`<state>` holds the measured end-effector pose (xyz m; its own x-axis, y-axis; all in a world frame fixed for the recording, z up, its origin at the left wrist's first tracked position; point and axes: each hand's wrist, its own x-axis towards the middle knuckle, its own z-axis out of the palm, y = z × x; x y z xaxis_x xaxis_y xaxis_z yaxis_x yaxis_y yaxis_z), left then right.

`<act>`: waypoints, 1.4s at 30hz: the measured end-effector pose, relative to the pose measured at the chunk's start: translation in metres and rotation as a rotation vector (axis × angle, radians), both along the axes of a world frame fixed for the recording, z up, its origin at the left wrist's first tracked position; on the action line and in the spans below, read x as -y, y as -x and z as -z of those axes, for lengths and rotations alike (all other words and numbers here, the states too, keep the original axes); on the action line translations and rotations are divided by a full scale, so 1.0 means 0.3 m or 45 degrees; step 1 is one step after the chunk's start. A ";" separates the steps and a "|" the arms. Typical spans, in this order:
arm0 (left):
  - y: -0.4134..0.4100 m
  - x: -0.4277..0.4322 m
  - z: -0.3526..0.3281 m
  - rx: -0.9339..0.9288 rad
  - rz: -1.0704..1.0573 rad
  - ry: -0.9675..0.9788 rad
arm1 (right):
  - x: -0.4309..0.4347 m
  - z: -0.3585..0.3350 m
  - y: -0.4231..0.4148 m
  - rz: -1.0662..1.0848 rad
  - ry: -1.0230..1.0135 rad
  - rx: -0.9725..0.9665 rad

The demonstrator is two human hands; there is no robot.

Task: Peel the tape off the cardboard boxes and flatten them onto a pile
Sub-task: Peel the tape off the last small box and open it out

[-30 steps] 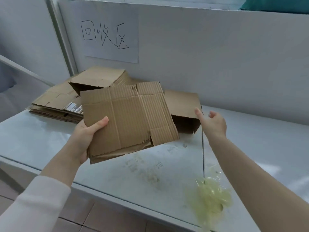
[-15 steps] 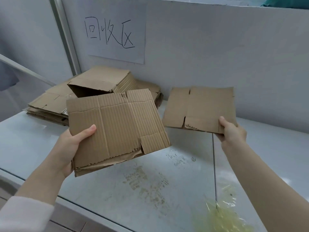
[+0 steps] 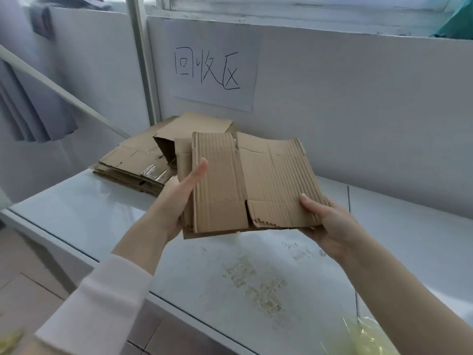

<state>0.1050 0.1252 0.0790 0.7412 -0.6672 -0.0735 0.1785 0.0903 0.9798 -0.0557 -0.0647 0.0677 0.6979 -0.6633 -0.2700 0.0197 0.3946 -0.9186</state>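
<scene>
While left hand (image 3: 177, 201) grips flattened cardboard (image 3: 268, 180) left edge, right hand (image 3: 329, 222) pinches right corner.

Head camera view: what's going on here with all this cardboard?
A person holds flattened cardboard above the table, left hand gripping its left edge, right hand its near right corner. Behind, a pile of flattened boxes lies by the wall, one open box on top. Some crumpled tape sits at the table's near right edge.
</scene>
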 end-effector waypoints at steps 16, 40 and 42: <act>-0.727 0.239 -0.270 1.196 -0.242 -1.140 | 0.000 -0.137 -0.667 0.052 -0.024 -0.111; -0.839 0.279 0.133 1.441 0.063 -1.304 | -0.047 0.111 -0.935 0.222 0.751 -0.628; -0.836 0.281 0.149 1.454 0.061 -1.303 | -0.050 0.118 -0.931 0.089 0.847 -0.719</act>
